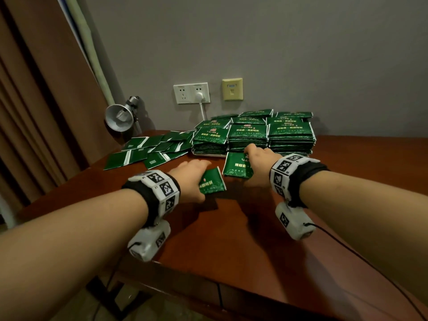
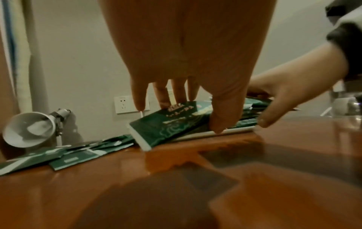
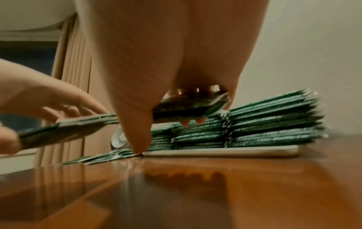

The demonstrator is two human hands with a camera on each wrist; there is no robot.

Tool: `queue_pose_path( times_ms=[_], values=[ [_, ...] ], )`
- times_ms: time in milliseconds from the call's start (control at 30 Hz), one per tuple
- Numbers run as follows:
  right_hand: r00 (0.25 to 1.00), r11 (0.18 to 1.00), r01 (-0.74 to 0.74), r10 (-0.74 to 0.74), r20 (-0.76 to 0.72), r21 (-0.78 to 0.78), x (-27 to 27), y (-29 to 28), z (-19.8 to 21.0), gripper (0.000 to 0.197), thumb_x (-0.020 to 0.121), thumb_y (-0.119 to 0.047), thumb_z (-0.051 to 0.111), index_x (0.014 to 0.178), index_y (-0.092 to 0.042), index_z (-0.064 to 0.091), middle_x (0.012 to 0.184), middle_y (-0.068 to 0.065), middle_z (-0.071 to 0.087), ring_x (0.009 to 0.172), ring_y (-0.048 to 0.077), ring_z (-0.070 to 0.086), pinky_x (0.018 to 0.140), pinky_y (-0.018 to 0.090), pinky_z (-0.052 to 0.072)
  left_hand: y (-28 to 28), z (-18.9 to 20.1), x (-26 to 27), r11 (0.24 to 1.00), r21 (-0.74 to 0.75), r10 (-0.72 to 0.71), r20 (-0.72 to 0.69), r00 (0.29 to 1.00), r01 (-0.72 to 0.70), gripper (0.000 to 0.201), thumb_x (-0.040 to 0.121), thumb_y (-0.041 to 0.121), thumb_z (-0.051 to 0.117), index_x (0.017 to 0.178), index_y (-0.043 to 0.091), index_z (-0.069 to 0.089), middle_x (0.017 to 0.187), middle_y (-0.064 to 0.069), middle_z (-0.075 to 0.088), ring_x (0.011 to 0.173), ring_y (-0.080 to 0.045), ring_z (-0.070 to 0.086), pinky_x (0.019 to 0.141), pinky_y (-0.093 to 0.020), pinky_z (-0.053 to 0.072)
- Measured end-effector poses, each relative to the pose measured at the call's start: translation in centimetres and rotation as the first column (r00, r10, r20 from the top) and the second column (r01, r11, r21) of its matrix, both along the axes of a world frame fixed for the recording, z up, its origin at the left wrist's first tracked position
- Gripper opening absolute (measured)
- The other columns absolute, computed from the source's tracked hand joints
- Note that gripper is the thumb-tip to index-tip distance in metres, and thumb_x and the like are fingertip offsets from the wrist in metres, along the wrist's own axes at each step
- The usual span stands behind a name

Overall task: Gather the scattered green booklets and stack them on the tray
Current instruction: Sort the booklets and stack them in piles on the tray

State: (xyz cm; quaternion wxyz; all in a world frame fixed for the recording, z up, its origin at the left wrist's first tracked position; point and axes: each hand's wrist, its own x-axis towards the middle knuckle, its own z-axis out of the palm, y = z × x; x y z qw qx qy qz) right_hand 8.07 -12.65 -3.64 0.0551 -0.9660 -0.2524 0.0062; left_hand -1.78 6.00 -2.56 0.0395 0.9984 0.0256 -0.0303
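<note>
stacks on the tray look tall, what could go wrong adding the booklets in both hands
1. The stacks stand tall and close together on the tray; more on top may tip one.
2. The right hand grips its bundle right beside the front stack and could knock it.
3. The left hand pinches its booklets at one edge; some may slip.
</note>
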Motion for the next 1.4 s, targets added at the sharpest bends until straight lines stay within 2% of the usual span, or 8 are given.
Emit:
queue_pose_path(
  times_ms=[167,300,433,733,867,1033,1200,1400],
  values=[
    [0.998,0.999,0.045,-0.045,0.046,-0.004,2.5,-0.9,2.5,0.091,0.068,-0.056,0.078,0.135,-0.014,0.033,0.129,0.009,0.050,0.118,0.029,0.046,0.093,0.040,0.043,2.2,4.1,4.5,0.993,0.100,-0.068,0.098,0.993,0.058,0.085,0.074,0.023,0.077,0.147,0.021,0.033,0.135,-0.005,0.046,0.126,-0.025,0.044,0.106,-0.042,0.041],
    [0.994,0.998,0.054,-0.050,0.097,-0.030,5.0,-0.3,4.7,0.094,0.069,-0.063,0.074,0.140,-0.016,0.035,0.134,0.009,0.046,0.123,0.029,0.043,0.098,0.043,0.044,3.8,7.4,9.5,0.987,0.153,-0.060,0.153,0.986,0.036,0.081,0.073,0.021,0.080,0.143,0.021,0.039,0.130,-0.004,0.051,0.118,-0.024,0.049,0.101,-0.041,0.046],
    [0.993,0.998,0.002,0.005,0.117,-0.061,7.4,2.0,5.4,0.092,0.067,-0.070,0.070,0.140,-0.022,0.039,0.133,0.006,0.047,0.124,0.028,0.041,0.098,0.047,0.046,5.2,9.8,15.2,0.982,0.182,-0.076,0.169,0.983,0.045,0.074,0.074,0.016,0.079,0.139,0.017,0.045,0.130,-0.005,0.055,0.118,-0.024,0.052,0.099,-0.036,0.046],
    [0.981,0.986,-0.086,0.109,0.161,-0.144,12.3,8.0,4.9,0.087,0.067,-0.070,0.070,0.130,-0.016,0.043,0.126,0.008,0.048,0.118,0.030,0.041,0.093,0.043,0.042,5.3,8.2,28.1,0.945,0.265,-0.193,-0.019,0.981,0.191,0.080,0.073,0.019,0.081,0.143,0.020,0.042,0.137,-0.003,0.053,0.121,-0.023,0.053,0.101,-0.038,0.046],
    [0.983,0.989,-0.078,0.097,0.155,-0.123,14.1,10.3,5.3,0.088,0.070,-0.068,0.069,0.134,-0.015,0.041,0.132,0.010,0.046,0.122,0.032,0.039,0.094,0.044,0.042,5.9,6.9,31.0,0.950,0.200,-0.226,-0.091,0.970,0.240,0.065,0.082,0.011,0.070,0.142,0.020,0.045,0.139,-0.004,0.054,0.123,-0.024,0.052,0.104,-0.040,0.043],
    [0.995,0.989,-0.042,0.054,0.079,-0.145,15.7,12.9,4.7,0.092,0.070,-0.071,0.067,0.135,-0.013,0.040,0.132,0.012,0.047,0.124,0.033,0.039,0.094,0.045,0.042,9.8,7.3,30.0,0.985,0.112,-0.126,-0.032,0.992,0.129,0.068,0.089,0.019,0.067,0.148,0.028,0.034,0.149,-0.001,0.042,0.133,-0.023,0.044,0.109,-0.039,0.036],
    [0.998,0.992,-0.001,0.009,0.064,-0.122,15.8,15.1,3.9,0.096,0.065,-0.075,0.067,0.135,-0.013,0.041,0.132,0.011,0.046,0.125,0.033,0.037,0.094,0.046,0.041,13.7,8.3,26.2,0.993,0.114,-0.039,-0.003,0.999,0.039,0.055,0.093,0.016,0.058,0.144,0.027,0.041,0.143,0.000,0.050,0.126,-0.020,0.050,0.101,-0.032,0.039],
    [0.986,0.990,0.013,0.010,0.164,-0.138,12.2,14.8,4.8,0.100,0.065,-0.079,0.063,0.137,-0.014,0.039,0.135,0.013,0.043,0.126,0.034,0.036,0.102,0.047,0.038,15.6,5.4,19.7,0.993,0.113,0.040,-0.038,0.998,-0.035,0.051,0.093,0.008,0.051,0.142,0.021,0.045,0.139,-0.004,0.054,0.122,-0.023,0.053,0.096,-0.030,0.043]
  ],
)
